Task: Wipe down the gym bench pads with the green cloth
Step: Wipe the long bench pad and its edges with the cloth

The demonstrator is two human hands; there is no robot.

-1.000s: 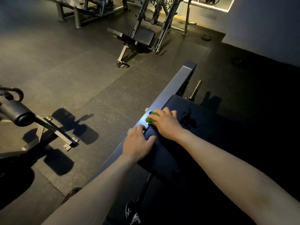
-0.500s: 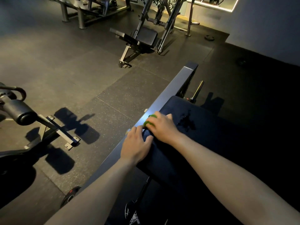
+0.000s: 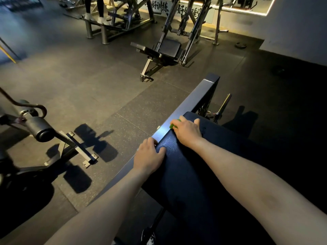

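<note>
A dark blue bench pad point(image 3: 198, 174) runs from the bottom centre toward the upper right. My right hand point(image 3: 188, 131) lies on the pad's far left edge and holds the green cloth point(image 3: 173, 125), of which only a small bit shows under the fingers. My left hand point(image 3: 148, 156) grips the pad's left edge nearer to me, thumb on top and fingers over the side against the metal frame rail point(image 3: 191, 101).
A roller-pad machine point(image 3: 40, 129) with a steel foot stands at the left. Further off are an adjustable bench point(image 3: 159, 52) and racks, with a person's legs point(image 3: 93, 9) at the back. A yellow-tipped rod point(image 3: 223, 105) sticks up beyond the pad. Rubber floor lies between.
My right hand has slid with the cloth farther along the pad's left edge, away from me. The left hand keeps its grip on the edge. The view has tilted up a little.
</note>
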